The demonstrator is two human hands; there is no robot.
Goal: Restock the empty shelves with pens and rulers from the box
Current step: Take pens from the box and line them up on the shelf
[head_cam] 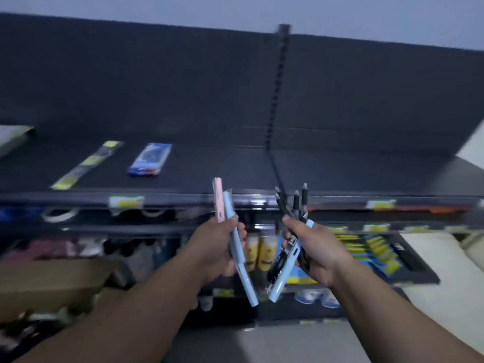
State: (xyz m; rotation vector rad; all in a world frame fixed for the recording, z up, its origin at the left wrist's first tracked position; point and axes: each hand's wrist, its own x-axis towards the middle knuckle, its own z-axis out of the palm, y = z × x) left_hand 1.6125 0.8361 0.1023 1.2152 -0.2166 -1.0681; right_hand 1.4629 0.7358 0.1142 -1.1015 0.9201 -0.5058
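Pens (248, 281) gripped in curled fingers (290, 222) of left hand (217, 247) and right hand (320, 254); printing too blurred to read.

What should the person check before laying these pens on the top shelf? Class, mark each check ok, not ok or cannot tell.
1. Left hand grips pink pen and light-blue pen: ok.
2. Right hand grips black pens: ok.
3. Top shelf bare right of blue packet: ok.
4. Right hand's pens all one kind: not ok, second light-blue pen among them.
5. Black pen count: cannot tell, blurred.
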